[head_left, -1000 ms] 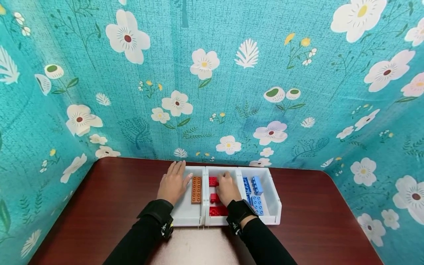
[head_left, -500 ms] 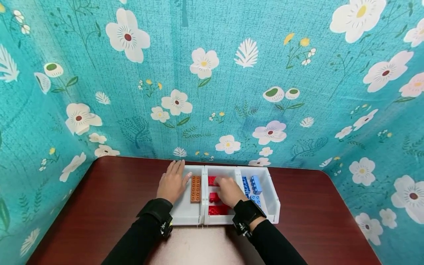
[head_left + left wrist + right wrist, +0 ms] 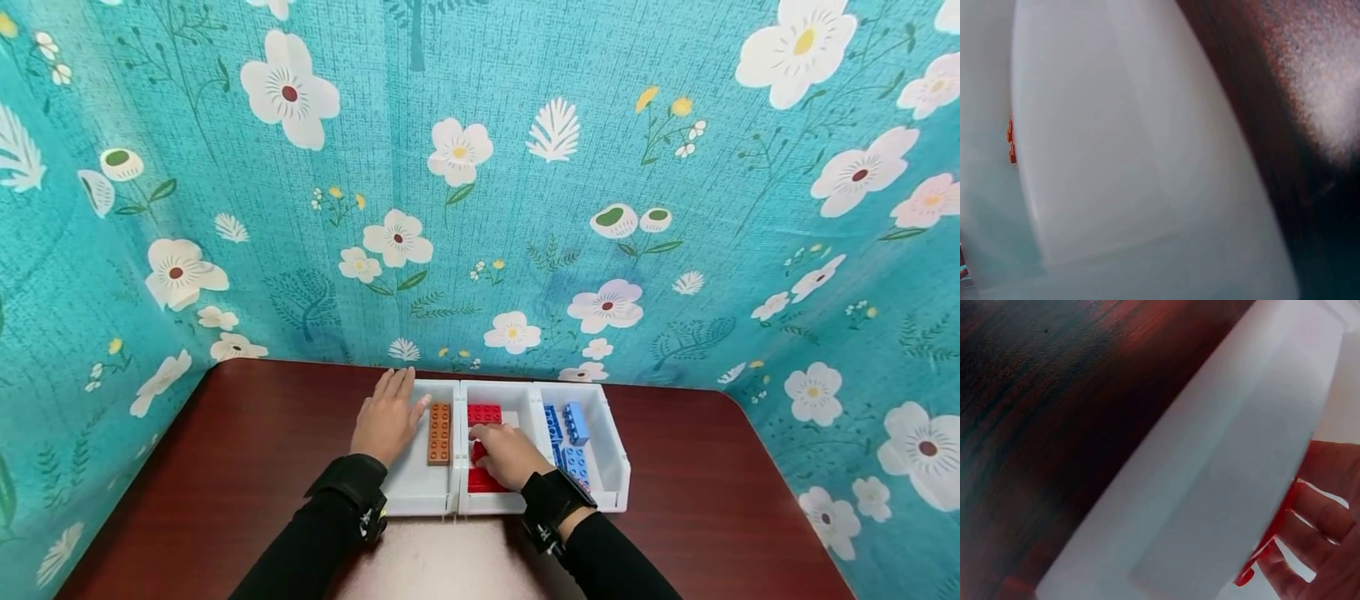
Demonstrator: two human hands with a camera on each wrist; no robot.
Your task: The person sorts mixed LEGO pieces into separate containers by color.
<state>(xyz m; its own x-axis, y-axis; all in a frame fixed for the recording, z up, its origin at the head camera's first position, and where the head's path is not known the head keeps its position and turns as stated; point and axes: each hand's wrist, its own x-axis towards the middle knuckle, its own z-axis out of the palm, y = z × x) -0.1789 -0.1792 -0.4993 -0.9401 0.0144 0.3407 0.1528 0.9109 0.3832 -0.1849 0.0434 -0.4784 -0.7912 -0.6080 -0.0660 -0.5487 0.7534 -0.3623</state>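
My left hand [image 3: 384, 425] rests with fingers spread on the left rim of a white bin [image 3: 422, 504], beside an orange-brown toy building brick strip [image 3: 439, 433]. Inside the middle white bin [image 3: 491, 503], my right hand [image 3: 512, 454] pinches a small red brick [image 3: 477, 452] between thumb and index finger, the brick partly covered by them. Behind it lies another red brick [image 3: 483, 414] with studs up; a third red brick [image 3: 483, 481] sits near the front wall. In the right wrist view, the fingers [image 3: 1313, 537] reach down to red bricks behind the bin wall [image 3: 1210, 487].
The right white bin [image 3: 617, 475] joins the other two in a row and holds several blue bricks [image 3: 576, 423]. Dark red-brown table [image 3: 712, 492] surrounds the bins. A turquoise flowered cloth [image 3: 480, 192] hangs behind and at both sides.
My right hand has drawn back from the rear red brick toward the front and come down over the middle one. The rear brick shows more fully. My left hand has stayed in place.
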